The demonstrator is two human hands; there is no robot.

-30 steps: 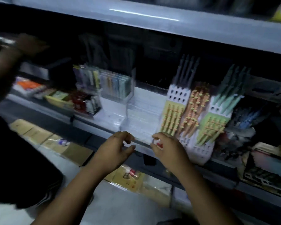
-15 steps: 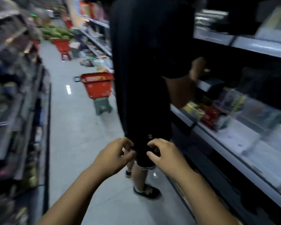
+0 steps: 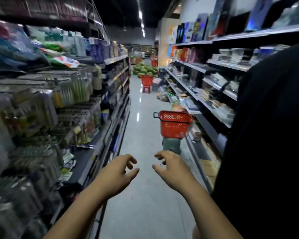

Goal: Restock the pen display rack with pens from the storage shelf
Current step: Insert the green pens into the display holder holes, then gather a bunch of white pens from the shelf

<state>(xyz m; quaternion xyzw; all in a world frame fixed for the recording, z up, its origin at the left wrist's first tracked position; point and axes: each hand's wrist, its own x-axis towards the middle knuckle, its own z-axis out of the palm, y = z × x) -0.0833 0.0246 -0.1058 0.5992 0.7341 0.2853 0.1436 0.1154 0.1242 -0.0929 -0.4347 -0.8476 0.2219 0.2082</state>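
My left hand (image 3: 118, 171) and my right hand (image 3: 171, 167) are held out side by side over the aisle floor, fingers curled and apart, with nothing in either. The pen display rack is out of view. On the left, a shelf (image 3: 86, 156) carries blurred hanging packs of stationery (image 3: 71, 92); I cannot make out pens among them. The shelf on the right (image 3: 193, 94) holds books and boxed goods.
A person in black (image 3: 269, 135) stands close at my right, against the right shelf. A red basket (image 3: 173, 124) sits on a green stool in the aisle ahead, and a second red basket (image 3: 147, 81) stands farther down. Watermelons (image 3: 143, 69) are piled at the far end.
My view has swung left from the pen rack to look down the aisle. The person in black has gone from centre to the right edge. My hands have opened slightly and drawn apart.
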